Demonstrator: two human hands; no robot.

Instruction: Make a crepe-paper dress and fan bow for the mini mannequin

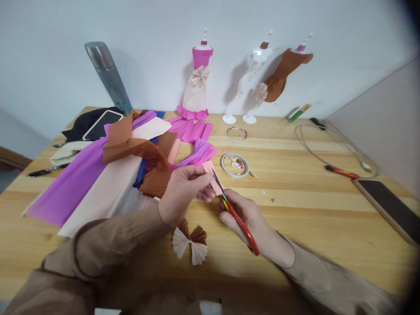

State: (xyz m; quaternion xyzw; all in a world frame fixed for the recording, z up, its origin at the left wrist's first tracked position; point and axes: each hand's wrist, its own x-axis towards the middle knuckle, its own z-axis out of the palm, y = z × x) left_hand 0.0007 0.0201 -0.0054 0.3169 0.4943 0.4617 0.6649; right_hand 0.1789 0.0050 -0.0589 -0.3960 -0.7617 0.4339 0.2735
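My left hand (185, 190) pinches a small strip of pink paper (212, 181) above the wooden table (311, 218). My right hand (251, 221) grips red-handled scissors (236, 216), whose blades meet the pink strip. Two folded paper fans (190, 243), cream and brown, lie on the table just under my wrists. A heap of crepe paper sheets (111, 175) in purple, cream, brown and pink spreads to the left of my left hand.
A tape roll (235, 165) and a smaller ring (236, 132) lie beyond my hands. Three small mannequins (199, 83) in paper dresses stand at the wall, beside a metal bottle (110, 76). A phone (390, 208), a red tool (341, 172) and cable lie right; a pen (46, 170) lies left.
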